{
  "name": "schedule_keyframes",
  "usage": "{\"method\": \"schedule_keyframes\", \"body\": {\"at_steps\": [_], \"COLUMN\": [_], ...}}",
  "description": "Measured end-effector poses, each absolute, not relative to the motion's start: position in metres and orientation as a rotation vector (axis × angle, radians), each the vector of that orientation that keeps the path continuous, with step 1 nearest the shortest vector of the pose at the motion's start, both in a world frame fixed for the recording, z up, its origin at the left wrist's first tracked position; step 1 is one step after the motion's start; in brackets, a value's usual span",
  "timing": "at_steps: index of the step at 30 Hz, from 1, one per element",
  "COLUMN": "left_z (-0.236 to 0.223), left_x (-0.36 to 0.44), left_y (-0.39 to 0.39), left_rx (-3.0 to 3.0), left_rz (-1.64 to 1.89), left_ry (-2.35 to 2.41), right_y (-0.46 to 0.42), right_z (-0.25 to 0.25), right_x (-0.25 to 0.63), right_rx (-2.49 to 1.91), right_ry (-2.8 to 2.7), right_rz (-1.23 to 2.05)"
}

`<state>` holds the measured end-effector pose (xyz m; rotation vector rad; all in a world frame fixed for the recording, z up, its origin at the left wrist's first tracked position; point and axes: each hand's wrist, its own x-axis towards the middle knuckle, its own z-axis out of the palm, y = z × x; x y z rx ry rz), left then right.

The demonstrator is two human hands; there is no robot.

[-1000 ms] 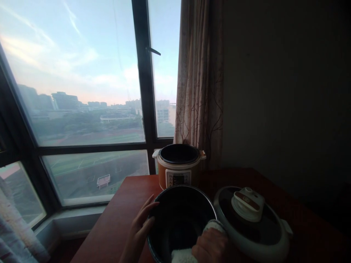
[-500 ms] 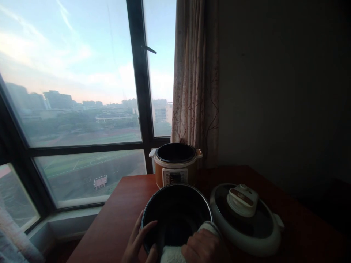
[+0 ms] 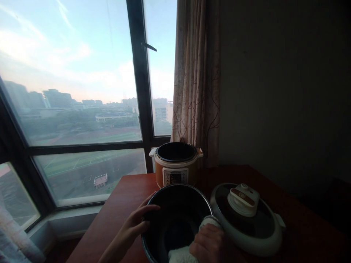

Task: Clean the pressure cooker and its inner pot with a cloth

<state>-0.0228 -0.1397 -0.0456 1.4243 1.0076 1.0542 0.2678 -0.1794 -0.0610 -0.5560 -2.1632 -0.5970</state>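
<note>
Pot (image 3: 178,204) held near cooker (image 3: 160,175), left hand (image 3: 132,224) loosely closed on edge. Cloth (image 3: 182,255) squeezed in right hand (image 3: 207,241), inside pot. Lid (image 3: 264,245) off, on bench (image 3: 109,215). Amount wiped can't be told.

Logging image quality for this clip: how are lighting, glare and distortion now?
Head view: window bright, clouds near white; wall almost black; pot deep in shadow inside, a glint along its rim; right hand and cloth dim, fine detail hard to read; window frame leans, probably wide-angle distortion.
</note>
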Motion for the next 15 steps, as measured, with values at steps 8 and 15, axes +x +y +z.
{"method": "schedule_keyframes", "body": {"at_steps": [8, 15], "left_z": [-0.058, -0.091], "left_x": [-0.014, 0.006], "left_y": [-0.142, -0.181], "left_rx": [1.337, 1.596], "left_rz": [1.281, 1.497], "left_ry": [1.09, 1.344], "right_y": [-0.181, -0.181], "right_z": [-0.067, -0.068], "right_x": [0.256, 0.252], "right_rx": [-0.571, -0.604], "right_ry": [-2.041, -2.014], "right_rz": [-0.683, -0.71]}}
